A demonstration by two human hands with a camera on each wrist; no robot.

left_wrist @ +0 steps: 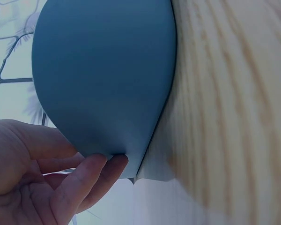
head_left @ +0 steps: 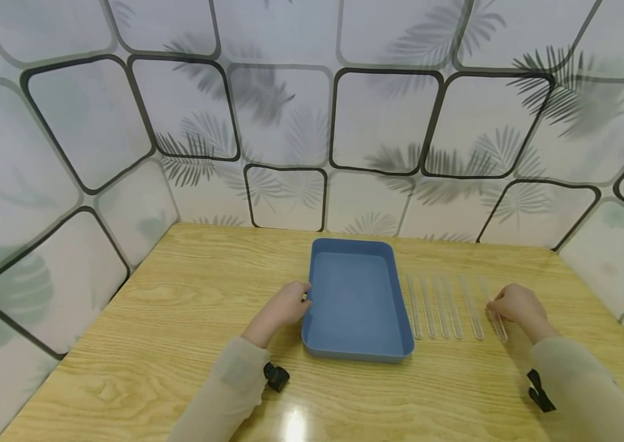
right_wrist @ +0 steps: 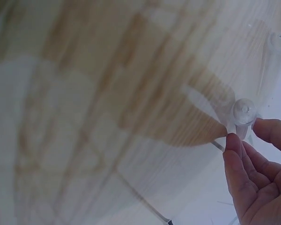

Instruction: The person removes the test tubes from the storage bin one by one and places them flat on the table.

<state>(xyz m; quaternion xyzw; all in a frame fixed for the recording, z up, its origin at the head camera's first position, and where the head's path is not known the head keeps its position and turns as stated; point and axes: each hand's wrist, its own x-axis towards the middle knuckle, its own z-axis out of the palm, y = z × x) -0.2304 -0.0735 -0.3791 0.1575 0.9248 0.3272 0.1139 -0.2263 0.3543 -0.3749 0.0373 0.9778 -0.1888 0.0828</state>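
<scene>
A blue rectangular tray (head_left: pixel 353 294) lies on the wooden table. My left hand (head_left: pixel 285 304) is at its left side, with fingers curled at the rim; in the left wrist view, fingertips (left_wrist: pixel 103 161) press the tray's outer wall (left_wrist: pixel 103 84). To the tray's right, several clear test tubes (head_left: pixel 471 310) lie roughly side by side, rounded ends toward me. My right hand (head_left: pixel 519 310) pinches the rightmost test tube (head_left: pixel 501 328) between thumb and fingers. Its rounded end (right_wrist: pixel 244 111) shows at the fingertips in the right wrist view.
Patterned curtain-like walls (head_left: pixel 284 141) enclose the table (head_left: pixel 207 276) at the back and both sides. A black strap piece (head_left: pixel 276 376) sits on the left wrist and another (head_left: pixel 540 393) on the right. One more clear tube (right_wrist: pixel 273 56) lies beyond the right hand.
</scene>
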